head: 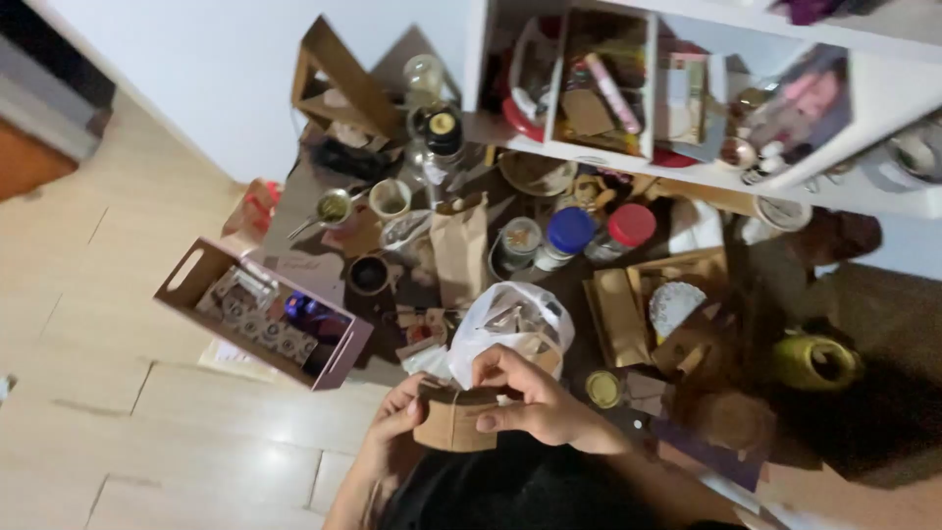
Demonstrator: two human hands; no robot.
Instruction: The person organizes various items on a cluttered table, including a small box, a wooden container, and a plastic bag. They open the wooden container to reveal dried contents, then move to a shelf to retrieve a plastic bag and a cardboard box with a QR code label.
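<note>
A dark, crowded low table [579, 294] carries a brown paper bag [461, 250], a blue-lidded jar [567, 236], a red-lidded jar [626, 228] and a white plastic bag [510, 319]. A pale wooden floor [118, 422] carries a pinkish wooden crate [196, 275].

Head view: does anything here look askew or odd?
Nothing is spilled or visibly broken. The wooden crate sits tilted, overhanging the crowded table's edge. Both hands, left hand and right hand, hold a small brown cardboard packet.
</note>
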